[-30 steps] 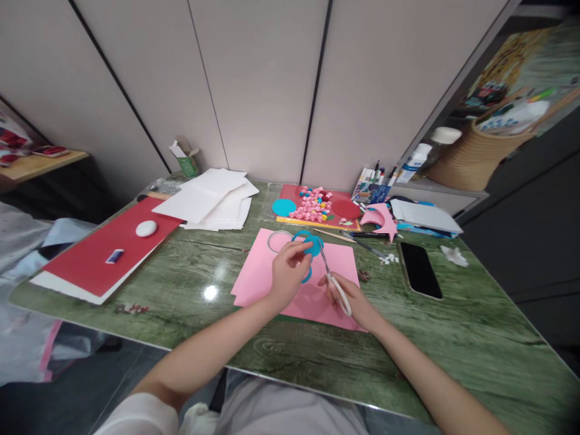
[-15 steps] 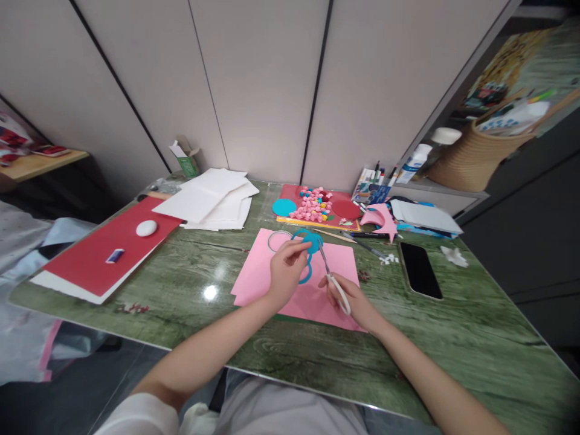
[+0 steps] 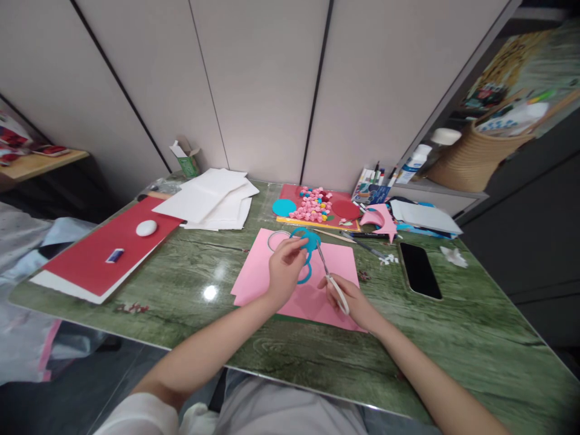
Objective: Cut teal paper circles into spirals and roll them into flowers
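Note:
My left hand (image 3: 286,266) pinches a piece of blue paper (image 3: 312,240) between thumb and fingers. Curved, ring-like strips of the same blue paper hang below and behind the fingers. White-handled scissors (image 3: 337,292) are gripped in my right hand (image 3: 352,302), their blades pointing up to the right edge of the blue paper. Both hands are over stacked pink paper sheets (image 3: 333,311). A thin ring (image 3: 270,240) lies on the pink paper's upper left, partly covered by my left hand.
Behind the pink sheets are a blue paper circle (image 3: 284,208), small pink pieces (image 3: 312,204) and a red circle (image 3: 345,209). A phone (image 3: 420,270) lies at right, near a cut pink scrap (image 3: 381,219). White sheets (image 3: 212,196) and red paper (image 3: 113,241) occupy the left side.
The blue paper and the scissors' tips have shifted very slightly left. My left hand keeps its pinch, and the objects on the table stay where they were.

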Available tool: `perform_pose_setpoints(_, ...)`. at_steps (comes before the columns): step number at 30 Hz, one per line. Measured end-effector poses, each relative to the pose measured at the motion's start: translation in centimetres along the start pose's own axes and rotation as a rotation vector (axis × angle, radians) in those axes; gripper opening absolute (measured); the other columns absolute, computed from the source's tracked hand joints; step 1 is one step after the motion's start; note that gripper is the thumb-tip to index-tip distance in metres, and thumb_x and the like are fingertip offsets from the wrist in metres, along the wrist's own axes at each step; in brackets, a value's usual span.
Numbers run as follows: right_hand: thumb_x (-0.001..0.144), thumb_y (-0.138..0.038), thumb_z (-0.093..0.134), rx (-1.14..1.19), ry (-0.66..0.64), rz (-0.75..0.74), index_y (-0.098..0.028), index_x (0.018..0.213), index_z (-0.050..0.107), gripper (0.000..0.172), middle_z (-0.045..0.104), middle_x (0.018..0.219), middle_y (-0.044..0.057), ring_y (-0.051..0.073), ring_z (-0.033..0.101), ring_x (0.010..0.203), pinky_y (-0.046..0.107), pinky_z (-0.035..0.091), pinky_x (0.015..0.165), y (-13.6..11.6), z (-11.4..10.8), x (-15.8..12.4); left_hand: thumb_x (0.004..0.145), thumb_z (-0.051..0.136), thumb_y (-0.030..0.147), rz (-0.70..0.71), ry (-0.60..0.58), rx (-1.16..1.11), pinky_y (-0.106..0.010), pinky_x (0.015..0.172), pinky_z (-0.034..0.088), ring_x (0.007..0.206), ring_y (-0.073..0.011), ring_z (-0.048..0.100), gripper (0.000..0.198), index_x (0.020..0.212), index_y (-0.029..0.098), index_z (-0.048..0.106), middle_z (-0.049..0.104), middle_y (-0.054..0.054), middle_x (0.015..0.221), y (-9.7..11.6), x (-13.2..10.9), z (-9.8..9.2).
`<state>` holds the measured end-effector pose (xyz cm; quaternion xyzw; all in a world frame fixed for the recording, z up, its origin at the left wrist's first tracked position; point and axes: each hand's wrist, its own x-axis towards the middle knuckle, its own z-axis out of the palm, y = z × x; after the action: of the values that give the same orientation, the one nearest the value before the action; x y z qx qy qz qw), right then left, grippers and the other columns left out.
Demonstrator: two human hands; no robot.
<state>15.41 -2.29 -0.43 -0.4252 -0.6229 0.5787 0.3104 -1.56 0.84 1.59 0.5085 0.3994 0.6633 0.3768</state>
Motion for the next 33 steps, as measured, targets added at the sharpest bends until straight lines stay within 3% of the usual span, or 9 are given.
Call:
perform_pose_setpoints(18, 0.084, -0.048, 0.042, -0.02, 0.024, -0.026, -0.017, 0.092, 0.053, 0.033, 0.041, 0.058, -0.005, 0.01, 0.039, 0.05, 0.022, 0.034, 0.049, -0.3, -0.01, -0.06, 0.073, 0.058, 0.021, -0.018, -0.054, 0.044, -0.025, 0.069, 0.046, 0.085, -0.0148, 0.056, 0.019, 0.089, 0.018, 0.067, 0.059, -0.007, 0.093, 0.0, -0.13, 0.18)
perform_pose_setpoints(33, 0.082, -0.048, 0.045, 0.015, 0.011, 0.007, -0.017, 0.091, 0.053, 0.033, 0.039, 0.055, -0.005, 0.009, 0.037, 0.048, 0.022, 0.031, 0.047, -0.16, -0.11, 0.06, 0.075, 0.056, 0.02, 0.016, -0.012, 0.04, -0.028, 0.075, 0.047, 0.091, -0.0168, 0.056, 0.015, 0.084, 0.019, 0.068, 0.06, -0.007, 0.091, -0.09, 0.31, -0.36)
